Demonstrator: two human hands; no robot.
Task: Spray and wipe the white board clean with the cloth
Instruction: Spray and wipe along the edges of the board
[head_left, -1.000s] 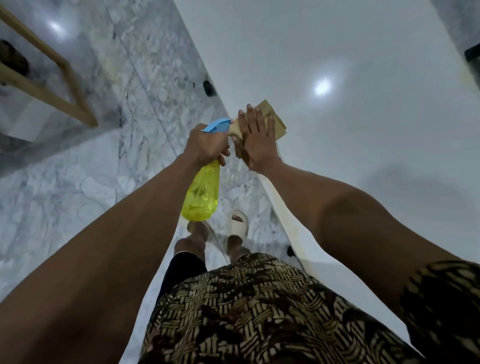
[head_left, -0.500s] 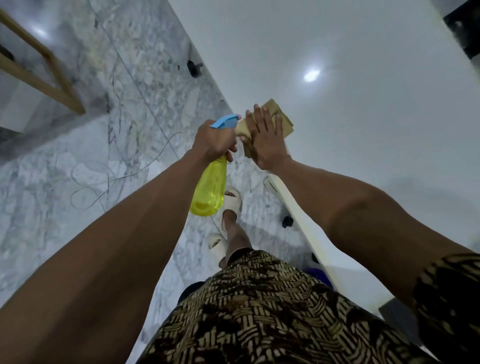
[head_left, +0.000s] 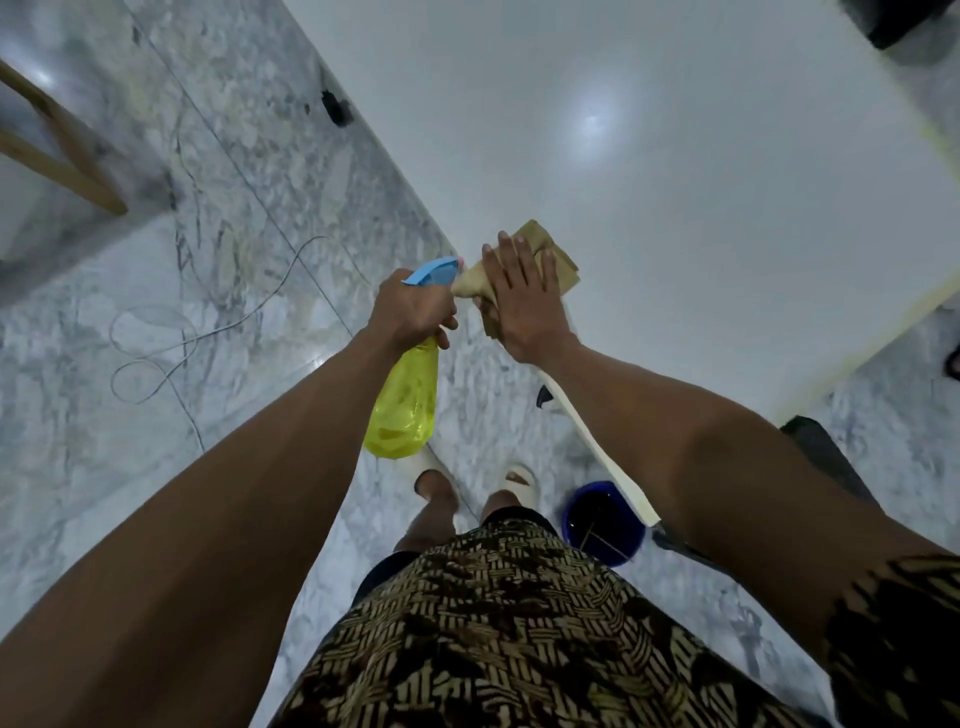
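My left hand (head_left: 413, 312) curls tight round the yellow plastic spray bottle (head_left: 402, 402) beside the glossy white board (head_left: 675, 182), right hand (head_left: 522, 304) flat-fingered pressing the tan cloth (head_left: 550, 254) onto its edge.

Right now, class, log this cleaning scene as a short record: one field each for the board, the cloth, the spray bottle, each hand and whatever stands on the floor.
board: white board, glossy, showing a lamp reflection
cloth: tan cloth lying flat on the board near its edge
bottle: yellow spray bottle with blue trigger head, nozzle towards the cloth
left hand: left hand holds the bottle's neck in its grip
right hand: right hand presses the cloth, fingers straight
floor: marble, with a blue bucket beside the feet
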